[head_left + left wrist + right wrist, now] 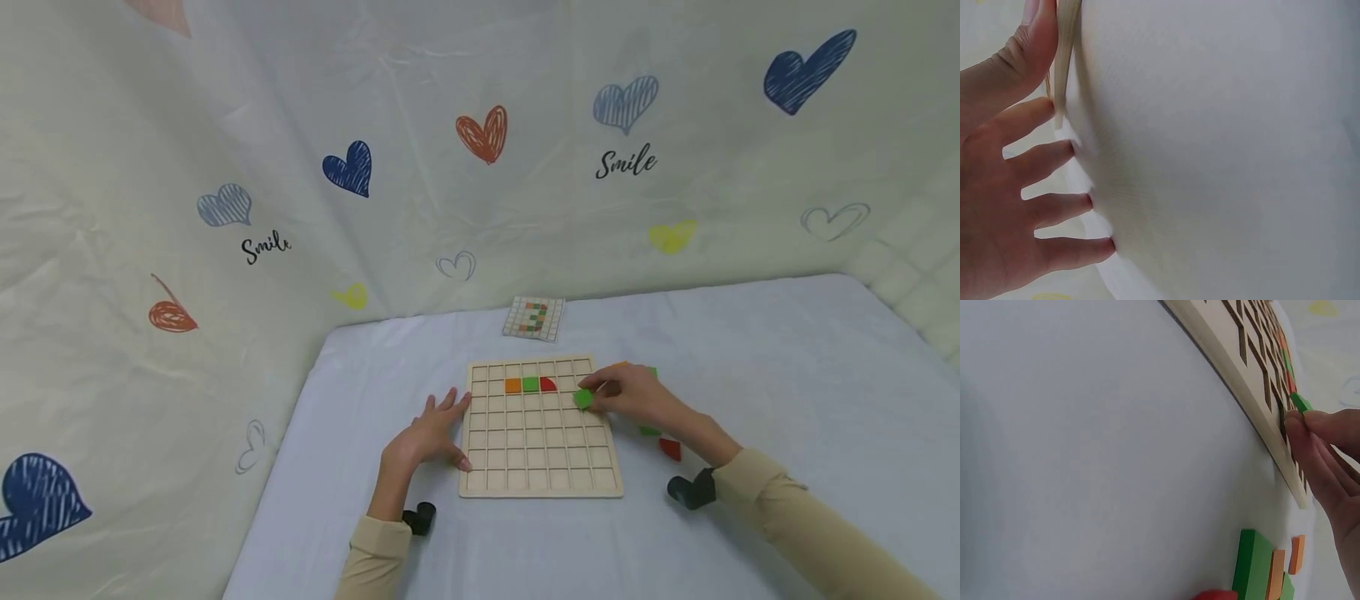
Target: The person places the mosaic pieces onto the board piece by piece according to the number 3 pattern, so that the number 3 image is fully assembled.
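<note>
A wooden grid board (497, 482) lies on the white-covered table. One row near its far side holds an orange square tile (513, 386), a green square tile (531, 384) and a red quarter-round tile (548, 384). My right hand (633, 395) pinches another green square tile (583, 399) over the board's right edge; in the right wrist view this tile (1300, 402) sits between thumb and fingertips. At the board's left edge my left hand (429, 433) is spread, thumb and index finger touching the rim. The left wrist view shows its fingers (1054, 209) apart and fairly straight.
Beyond the board lies a pattern card (534, 319) with coloured squares. Right of the board, partly under my right arm, are loose tiles, among them a red one (671, 449), green blocks (1254, 562) and orange ones (1297, 554). A heart-printed cloth (420, 208) hangs behind the table.
</note>
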Tool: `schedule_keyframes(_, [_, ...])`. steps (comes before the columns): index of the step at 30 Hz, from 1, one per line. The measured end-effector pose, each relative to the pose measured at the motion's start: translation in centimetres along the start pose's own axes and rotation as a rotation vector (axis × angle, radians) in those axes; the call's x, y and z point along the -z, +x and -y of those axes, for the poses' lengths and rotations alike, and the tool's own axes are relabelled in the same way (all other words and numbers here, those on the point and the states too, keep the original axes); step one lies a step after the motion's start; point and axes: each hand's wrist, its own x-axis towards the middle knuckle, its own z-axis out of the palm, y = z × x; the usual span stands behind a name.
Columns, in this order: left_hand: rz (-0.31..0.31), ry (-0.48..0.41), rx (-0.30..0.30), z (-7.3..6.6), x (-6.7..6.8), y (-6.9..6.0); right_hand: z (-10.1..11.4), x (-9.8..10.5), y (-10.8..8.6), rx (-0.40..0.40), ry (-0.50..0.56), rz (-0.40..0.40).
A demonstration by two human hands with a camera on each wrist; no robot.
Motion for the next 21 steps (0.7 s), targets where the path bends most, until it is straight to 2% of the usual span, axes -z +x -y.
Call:
schedule_keyframes(11, [-0.011,-0.012,-0.004,0.1,-0.1,0.2,0.7,-1.2,1.4,0.008,0.003,-0.016])
schedule_keyframes(14, [-0.017,-0.014,-0.008,0.1,-0.2,0.1,1.0,-1.4,1.8,-0.003,-0.028,-0.02])
schedule_keyframes(21, [-0.02,-0.019,-0.006,0.1,0.0,0.0,1.4,-2.3,2.8,0.007,-0.008,0.019])
